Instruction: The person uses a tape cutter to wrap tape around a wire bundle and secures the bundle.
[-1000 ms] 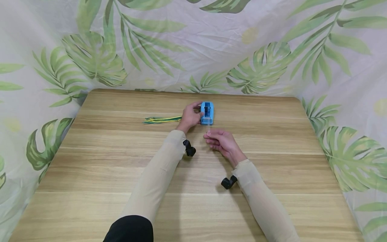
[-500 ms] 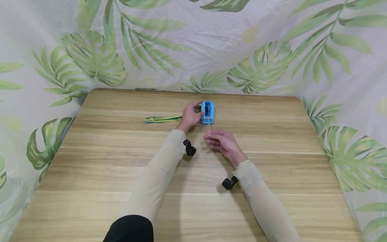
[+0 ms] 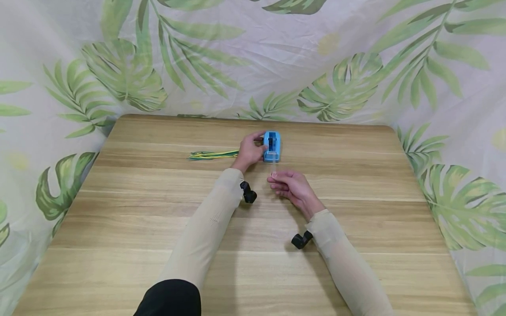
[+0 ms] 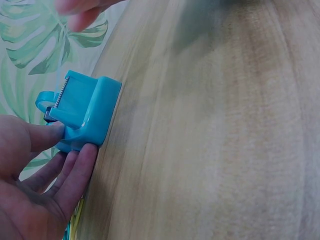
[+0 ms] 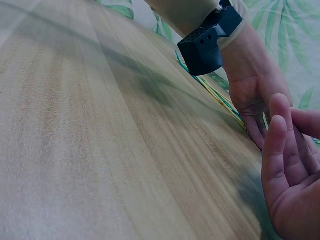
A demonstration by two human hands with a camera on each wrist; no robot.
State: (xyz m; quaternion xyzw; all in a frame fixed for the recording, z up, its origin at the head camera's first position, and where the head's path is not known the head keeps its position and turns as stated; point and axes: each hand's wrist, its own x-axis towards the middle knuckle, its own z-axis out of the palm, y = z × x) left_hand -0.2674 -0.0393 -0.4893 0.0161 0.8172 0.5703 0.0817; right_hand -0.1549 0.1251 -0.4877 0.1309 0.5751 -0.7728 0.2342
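Note:
A blue tape dispenser (image 3: 272,153) stands near the far side of the table, its toothed cutting edge showing in the left wrist view. My left hand (image 3: 251,152) grips it from the left, thumb (image 4: 47,136) by the roll and fingers (image 4: 79,175) against the side of the body. From the cutting edge a strip of clear tape (image 3: 274,167) runs toward me. Just in front of the dispenser, my right hand (image 3: 293,186) pinches the strip's free end between thumb and forefinger, the other fingers (image 5: 276,165) loosely bent.
Left of the dispenser lies a bundle of yellow and green wires or ties (image 3: 211,156), its right end hidden behind my left hand. A leaf-patterned cloth (image 3: 221,57) hangs behind the wooden table (image 3: 158,210). Each wrist carries a black camera (image 3: 302,239).

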